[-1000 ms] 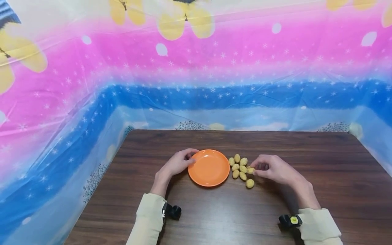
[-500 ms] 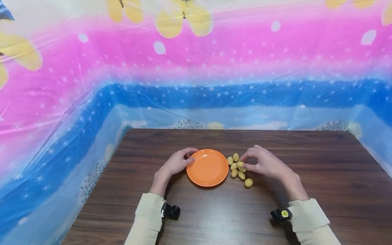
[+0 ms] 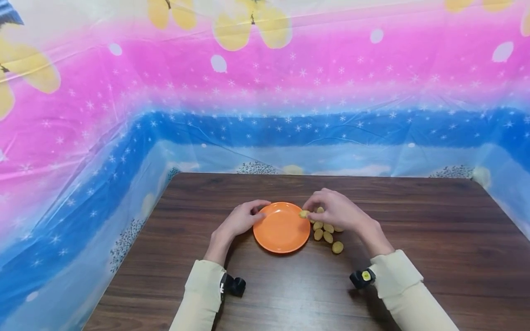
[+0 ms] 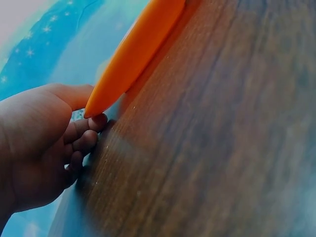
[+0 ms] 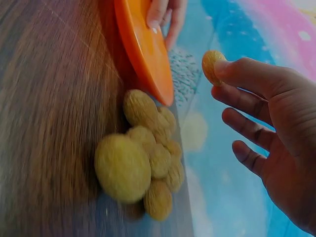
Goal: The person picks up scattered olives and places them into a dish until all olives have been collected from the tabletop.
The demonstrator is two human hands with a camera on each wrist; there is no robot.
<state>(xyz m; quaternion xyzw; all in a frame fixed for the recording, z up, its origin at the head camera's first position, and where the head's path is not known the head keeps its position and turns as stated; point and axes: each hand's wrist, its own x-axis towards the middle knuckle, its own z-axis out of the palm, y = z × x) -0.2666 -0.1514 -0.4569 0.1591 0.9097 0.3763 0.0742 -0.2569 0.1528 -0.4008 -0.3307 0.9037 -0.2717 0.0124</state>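
Note:
My left hand [image 3: 240, 219] grips the left rim of an orange plate [image 3: 281, 230], which lies on the table. In the left wrist view the thumb is on the upper side of the plate's edge [image 4: 131, 59], and the fingers curl below it. My right hand [image 3: 341, 209] pinches a small yellow-brown oval piece [image 5: 213, 67], wrinkled like a dried fruit, between thumb and fingertip. It is held above the plate's right edge. Several similar wrinkled oval pieces [image 5: 159, 160] lie in a cluster right of the plate, partly hidden by the right hand in the head view.
One rounder piece [image 3: 337, 247] sits at the near side of the cluster. The dark wooden table [image 3: 290, 294] runs out to both sides. A pink and blue patterned cloth [image 3: 265, 101] hangs behind and around it. Each wrist wears a small black camera [image 3: 236, 286].
My right hand first picked at the cluster's right side, then took one oval piece and carried it left over the plate's edge. The left hand has stayed on the plate.

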